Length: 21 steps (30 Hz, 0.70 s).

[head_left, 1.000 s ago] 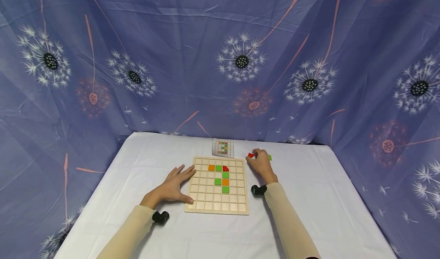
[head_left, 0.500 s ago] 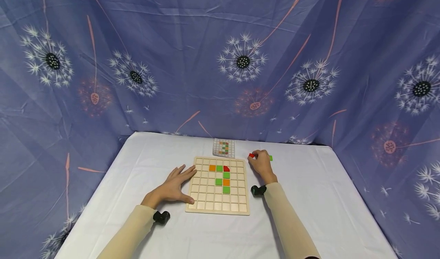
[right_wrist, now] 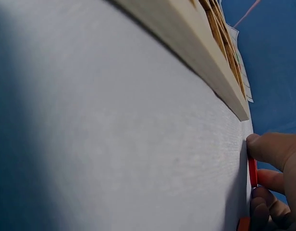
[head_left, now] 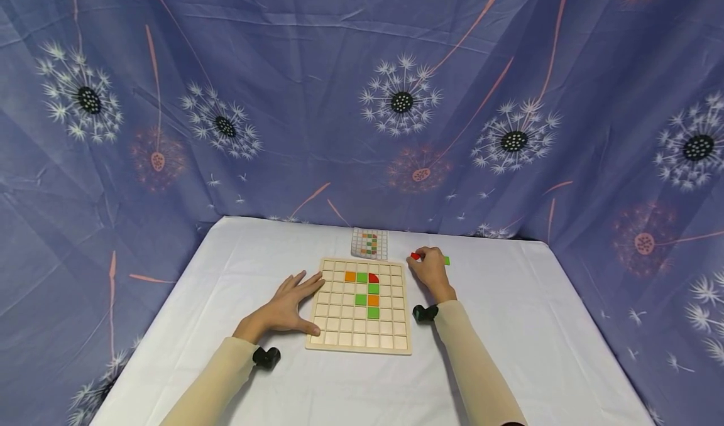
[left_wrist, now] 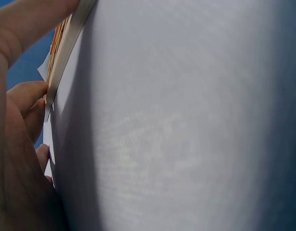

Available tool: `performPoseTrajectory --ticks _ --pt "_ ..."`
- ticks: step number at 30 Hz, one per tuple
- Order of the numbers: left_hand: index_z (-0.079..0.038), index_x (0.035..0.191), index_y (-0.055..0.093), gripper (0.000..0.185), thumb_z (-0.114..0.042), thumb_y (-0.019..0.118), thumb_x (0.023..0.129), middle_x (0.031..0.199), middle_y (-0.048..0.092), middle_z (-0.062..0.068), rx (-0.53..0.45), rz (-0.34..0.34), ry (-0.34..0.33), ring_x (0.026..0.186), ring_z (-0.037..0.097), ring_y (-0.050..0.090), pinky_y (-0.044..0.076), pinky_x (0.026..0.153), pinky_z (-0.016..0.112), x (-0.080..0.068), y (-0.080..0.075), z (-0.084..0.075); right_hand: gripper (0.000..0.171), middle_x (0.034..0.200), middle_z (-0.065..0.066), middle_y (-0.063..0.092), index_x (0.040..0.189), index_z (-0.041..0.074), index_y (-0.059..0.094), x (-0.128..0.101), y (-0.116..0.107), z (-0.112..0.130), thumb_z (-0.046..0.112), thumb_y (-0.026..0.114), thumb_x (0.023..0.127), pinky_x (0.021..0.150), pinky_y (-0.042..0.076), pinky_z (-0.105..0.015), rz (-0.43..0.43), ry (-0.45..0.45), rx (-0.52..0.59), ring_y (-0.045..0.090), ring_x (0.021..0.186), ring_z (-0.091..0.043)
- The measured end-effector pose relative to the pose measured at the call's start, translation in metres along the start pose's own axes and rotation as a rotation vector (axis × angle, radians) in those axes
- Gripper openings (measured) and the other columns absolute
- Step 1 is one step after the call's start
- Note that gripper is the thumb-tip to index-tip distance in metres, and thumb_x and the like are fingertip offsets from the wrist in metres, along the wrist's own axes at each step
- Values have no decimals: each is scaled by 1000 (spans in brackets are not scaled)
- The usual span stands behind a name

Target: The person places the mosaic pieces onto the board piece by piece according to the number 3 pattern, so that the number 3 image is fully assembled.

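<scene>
Along the left edge of a wooden grid board point(head_left: 334, 349) lies my left hand point(head_left: 283, 305), fingers spread, thumb and fingertips touching the rim. In the left wrist view its fingers point(left_wrist: 29, 94) meet the board's side. Set in the board's squares are orange, green and red tiles, among them a red tile with one rounded corner point(head_left: 373, 278). Beyond the right edge, my right hand point(head_left: 432, 272) pinches a small red tile point(head_left: 415, 256) low at the tabletop. The right wrist view shows this red tile point(right_wrist: 252, 171) between thumb and a finger.
A printed pattern card point(head_left: 369, 244) with a coloured grid lies behind the board. A green tile point(head_left: 447, 261) pokes out right of my right hand. An orange-red piece point(right_wrist: 243, 224) sits close under its fingers. A patterned blue cloth point(head_left: 317, 99) hangs behind the white table point(head_left: 526, 325).
The right hand's fingers have drawn in a little round the red tile, which has turned slightly. The left hand stays on the board's edge, and the tiles in the board have not moved.
</scene>
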<state>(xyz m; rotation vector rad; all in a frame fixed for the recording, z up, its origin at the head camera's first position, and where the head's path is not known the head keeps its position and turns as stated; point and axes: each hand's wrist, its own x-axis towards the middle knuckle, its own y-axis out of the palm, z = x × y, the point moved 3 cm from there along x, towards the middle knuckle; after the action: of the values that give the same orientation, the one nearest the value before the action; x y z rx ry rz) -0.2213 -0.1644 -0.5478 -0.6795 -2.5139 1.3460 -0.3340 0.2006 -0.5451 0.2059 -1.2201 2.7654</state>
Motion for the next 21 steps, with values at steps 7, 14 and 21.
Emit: performPoseTrajectory --ticks 7,14,21 --pt "-12 161 37 121 -63 90 64 172 25 2 2 10 -8 159 43 9 6 127 65 0 -1 -1 31 105 -25 63 111 -9 73 -1 -1 -1 14 76 90 82 55 -48 6 -8 -5 58 91 -31" --pt "-12 161 37 121 -64 89 64 172 24 3 16 7 1 159 44 10 7 127 66 0 0 1 32 102 -23 63 112 -10 73 -4 -2 -1 14 76 90 80 54 -46 10 -34 7 57 89 -30" --pt "-12 160 38 121 -65 89 64 172 25 4 3 4 7 159 45 10 7 126 68 0 0 0 34 106 -23 65 114 -8 73 -12 -5 4 16 79 90 82 55 -48 22 -96 15 60 90 -30"
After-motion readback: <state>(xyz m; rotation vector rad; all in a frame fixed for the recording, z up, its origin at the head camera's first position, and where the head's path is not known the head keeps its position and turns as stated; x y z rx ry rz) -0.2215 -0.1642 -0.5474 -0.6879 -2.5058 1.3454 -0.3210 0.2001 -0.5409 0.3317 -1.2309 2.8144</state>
